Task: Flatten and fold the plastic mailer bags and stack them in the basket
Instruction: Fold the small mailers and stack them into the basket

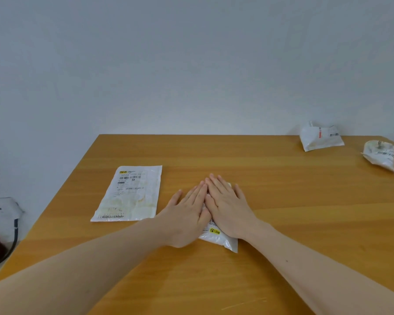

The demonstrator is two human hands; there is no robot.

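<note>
My left hand (pixel 188 209) lies flat, palm down, fingers straight and close together, pressing on the left part of the mailer bag (pixel 218 238). My right hand (pixel 225 206) lies flat beside it on the same bag, fingers straight and slightly spread. The two hands touch along their inner edges, fingertips angled toward each other above the bag's far end. Both bare forearms reach in from below the bag, converging at it.

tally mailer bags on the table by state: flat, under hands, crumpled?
Flat mailer bag: 1
Bag pressed under left hand and right hand, bag: 1
Crumpled bags: 2
Total: 4
</note>
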